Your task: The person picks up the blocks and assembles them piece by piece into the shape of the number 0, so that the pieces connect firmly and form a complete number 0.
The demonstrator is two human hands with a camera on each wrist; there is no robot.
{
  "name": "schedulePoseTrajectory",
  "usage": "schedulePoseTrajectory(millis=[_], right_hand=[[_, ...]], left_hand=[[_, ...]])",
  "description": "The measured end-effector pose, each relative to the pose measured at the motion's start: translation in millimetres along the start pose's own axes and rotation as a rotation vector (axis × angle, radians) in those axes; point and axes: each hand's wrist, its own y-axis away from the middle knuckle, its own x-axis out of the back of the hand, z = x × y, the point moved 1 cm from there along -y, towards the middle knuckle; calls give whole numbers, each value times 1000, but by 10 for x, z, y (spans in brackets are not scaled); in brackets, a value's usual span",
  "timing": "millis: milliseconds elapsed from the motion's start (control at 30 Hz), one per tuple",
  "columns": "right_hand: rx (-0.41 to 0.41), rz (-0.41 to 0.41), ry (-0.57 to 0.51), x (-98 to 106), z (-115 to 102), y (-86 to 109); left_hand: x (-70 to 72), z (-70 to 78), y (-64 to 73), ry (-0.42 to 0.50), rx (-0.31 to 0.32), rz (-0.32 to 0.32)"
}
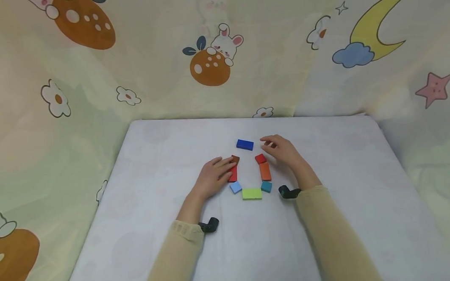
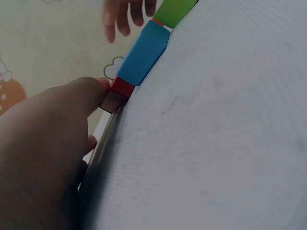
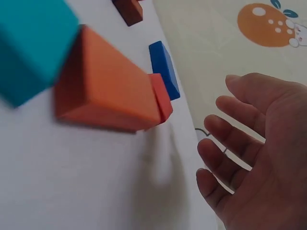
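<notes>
My left hand (image 1: 213, 177) rests its extended fingers at a small brown block (image 1: 235, 159) and a red rectangular block (image 1: 233, 174), partly covering both. In the left wrist view the thumb lies against a red block (image 2: 123, 86). My right hand (image 1: 283, 150) hovers with loosely bent, spread fingers, holding nothing. It is just right of a dark blue rectangular block (image 1: 245, 144) and beyond a small red block (image 1: 260, 158). An orange block (image 1: 265, 171) meets that red one. Nearer me lie a teal block (image 1: 266, 186), a lime green block (image 1: 252, 194) and a light blue block (image 1: 236, 187).
The blocks form a ring with gaps on a white-covered table (image 1: 253, 249). Black wrist cameras (image 1: 210, 225) sit at both cuffs. A printed cloth (image 1: 159, 55) with rabbits, flowers and a moon hangs behind the table's far edge.
</notes>
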Motion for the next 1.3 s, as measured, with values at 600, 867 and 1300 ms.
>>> schedulePoseTrajectory(millis=[600, 867, 1300], right_hand=[[-59, -180, 135, -167, -257, -571], [-77, -164, 165, -255, -229, -622], [35, -222, 193, -183, -208, -465]], left_hand=[[27, -8, 10, -16, -38, 21], [37, -10, 17, -15, -35, 10], [36, -5, 15, -14, -23, 9]])
